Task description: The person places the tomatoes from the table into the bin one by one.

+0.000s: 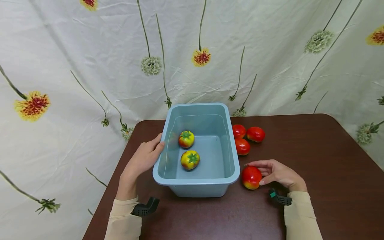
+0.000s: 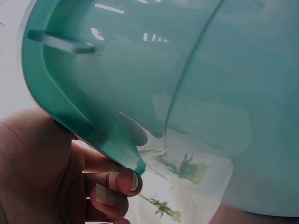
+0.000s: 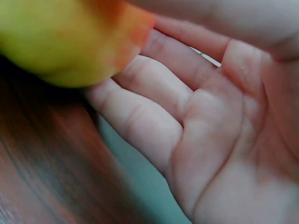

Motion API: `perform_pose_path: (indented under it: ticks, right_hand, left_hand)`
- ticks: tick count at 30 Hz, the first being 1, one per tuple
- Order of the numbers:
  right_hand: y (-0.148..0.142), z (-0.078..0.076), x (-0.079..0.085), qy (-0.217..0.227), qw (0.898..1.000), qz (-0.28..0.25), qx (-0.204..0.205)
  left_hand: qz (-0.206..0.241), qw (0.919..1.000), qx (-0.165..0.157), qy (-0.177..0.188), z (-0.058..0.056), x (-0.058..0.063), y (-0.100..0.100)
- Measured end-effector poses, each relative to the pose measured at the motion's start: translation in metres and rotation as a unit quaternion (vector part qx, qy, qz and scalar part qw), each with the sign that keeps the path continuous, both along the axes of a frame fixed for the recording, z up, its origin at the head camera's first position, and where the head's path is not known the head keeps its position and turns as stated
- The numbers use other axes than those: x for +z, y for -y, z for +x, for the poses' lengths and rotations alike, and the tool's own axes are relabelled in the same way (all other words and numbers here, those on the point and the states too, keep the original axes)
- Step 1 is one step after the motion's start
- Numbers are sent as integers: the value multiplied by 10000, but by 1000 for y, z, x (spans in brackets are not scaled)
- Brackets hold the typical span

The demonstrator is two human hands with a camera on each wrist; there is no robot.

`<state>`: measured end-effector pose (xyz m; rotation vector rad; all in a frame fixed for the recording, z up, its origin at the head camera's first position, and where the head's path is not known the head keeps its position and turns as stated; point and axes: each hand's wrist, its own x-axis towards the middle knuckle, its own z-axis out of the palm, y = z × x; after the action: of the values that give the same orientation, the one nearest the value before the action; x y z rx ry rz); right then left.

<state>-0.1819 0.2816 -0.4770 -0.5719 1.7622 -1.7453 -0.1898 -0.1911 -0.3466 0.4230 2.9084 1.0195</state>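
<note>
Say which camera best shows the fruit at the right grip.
The head view: nearly all the fruit shows, red with yellow below, at the right grip. Right wrist view: just a cropped piece, close up. Left wrist view: none of it.

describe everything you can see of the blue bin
The blue bin is a deep, open-topped rectangular tub, pale grey-blue and slightly glossy, apparently plastic. It has rounded corners, a broad rim, and walls that narrow toward the base; the left wrist view shows a rib under the rim. It appears to stand upright on the dark brown table. The left hand grips its left rim. Inside, two yellow-and-red fruits with green tops lie toward the left side.
</note>
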Motion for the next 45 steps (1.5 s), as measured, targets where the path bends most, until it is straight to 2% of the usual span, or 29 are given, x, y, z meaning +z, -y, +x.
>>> perform_pose_path:
  ticks: [5,10,15,23,28,33,37,40,45]
  right_hand:
    - [3,0,1,-80,9995,-292,-50]
    - [3,3,8,-228,9972,-564,-444]
    - [2,5,20,-407,9926,-857,-753]
    - [5,7,42,-1011,9840,-1223,-809]
    - [14,10,58,-1214,9796,-1308,-928]
    - [24,13,76,-1631,9701,-1463,-1048]
    - [34,17,92,-1943,9573,-1688,-1316]
    - [43,22,104,-1992,9494,-1784,-1647]
    - [57,30,119,-1884,9419,-1804,-2116]
  left_hand:
    - [-29,10000,-4,-17,0,0,0]
    - [-34,10000,-15,-20,0,-1,0]
    - [-15,10000,-1,-3,0,0,0]
    - [-7,10000,-1,3,1,1,0]
    - [29,10000,15,46,1,1,0]
    - [-11,10000,4,-1,0,1,0]
    - [-34,10000,-5,-21,0,1,0]
    - [-11,10000,3,10,0,1,0]
    - [-4,10000,14,25,0,1,0]
